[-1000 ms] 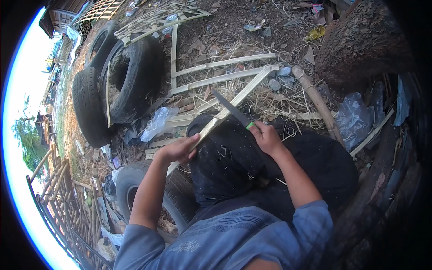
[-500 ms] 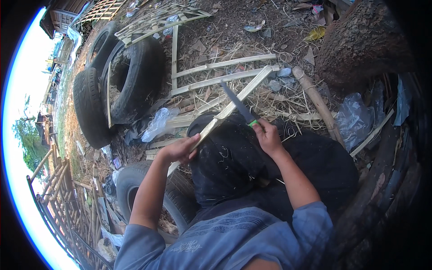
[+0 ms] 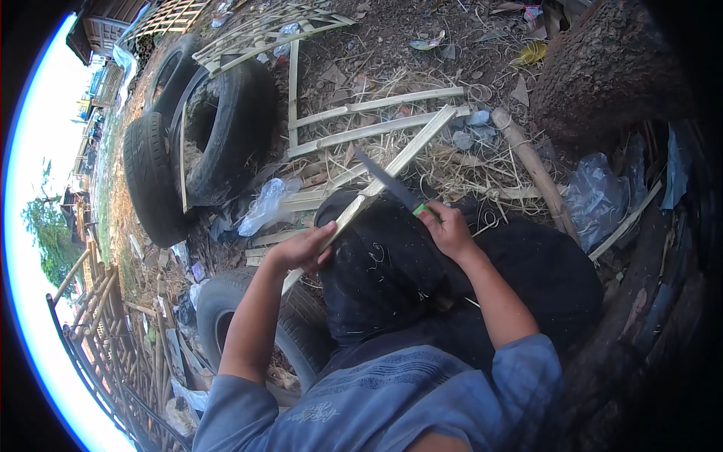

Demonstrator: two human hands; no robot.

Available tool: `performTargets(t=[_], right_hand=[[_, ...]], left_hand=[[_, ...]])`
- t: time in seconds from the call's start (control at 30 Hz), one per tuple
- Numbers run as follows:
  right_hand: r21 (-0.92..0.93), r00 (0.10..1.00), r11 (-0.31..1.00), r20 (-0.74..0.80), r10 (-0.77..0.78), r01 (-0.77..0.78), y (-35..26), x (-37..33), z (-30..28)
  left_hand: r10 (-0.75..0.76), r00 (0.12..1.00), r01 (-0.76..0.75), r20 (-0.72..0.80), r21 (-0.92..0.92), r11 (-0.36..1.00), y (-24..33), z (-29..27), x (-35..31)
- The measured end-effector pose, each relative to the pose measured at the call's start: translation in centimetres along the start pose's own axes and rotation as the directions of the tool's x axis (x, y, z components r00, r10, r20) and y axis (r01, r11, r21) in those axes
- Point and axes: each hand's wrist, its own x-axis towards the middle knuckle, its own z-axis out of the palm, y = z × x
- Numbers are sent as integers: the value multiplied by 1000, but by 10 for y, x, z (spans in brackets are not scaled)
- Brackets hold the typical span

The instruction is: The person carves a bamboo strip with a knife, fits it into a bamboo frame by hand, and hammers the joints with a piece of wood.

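Note:
My left hand (image 3: pixel 303 247) is closed round the lower part of a long pale bamboo strip (image 3: pixel 407 156). The strip slants up and away to the right across my dark-trousered knee, with a node partway along it. In my right hand (image 3: pixel 449 232) is a knife (image 3: pixel 385 178) with a green handle and a dark blade. Its blade points up and left and lies across the strip just beyond the node; whether the edge bites into it I cannot tell. My right fingers wrap the handle and hide most of it.
More bamboo strips (image 3: pixel 376 135) lie on the shaving-strewn ground ahead. Old tyres (image 3: pixel 245 135) stand at the left, topped by a woven bamboo panel (image 3: pixel 275 34); another tyre (image 3: pixel 215 297) is by my left arm. A wooden pole (image 3: pixel 533 169) and a tree trunk (image 3: pixel 602 71) are at the right.
The knife has shifted slightly left and down, its blade now lower against the strip and closer to the node. My left hand keeps its hold with hardly any movement.

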Motion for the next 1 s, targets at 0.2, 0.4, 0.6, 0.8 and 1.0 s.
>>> performTargets(t=[0.2, 0.4, 0.6, 0.8, 1.0], right_hand=[[110, 994, 991, 85, 72, -81, -7, 3, -5], [338, 985, 932, 156, 79, -129, 2, 5, -7], [441, 884, 768, 288, 368, -464, -4, 2, -9], [125, 989, 990, 142, 47, -65, 1, 6, -14], [559, 955, 781, 75, 287, -278, 2, 7, -11]], left_hand=[[8, 999, -7, -40, 24, 1000, -4, 0, 3], [38, 998, -36, -52, 38, 999, -1, 3, 3], [20, 999, -21, -42, -31, 999, -1, 4, 1], [54, 994, -56, -95, -27, 998, 4, 12, -4], [171, 969, -170, -179, 22, 985, 5, 25, -9]])
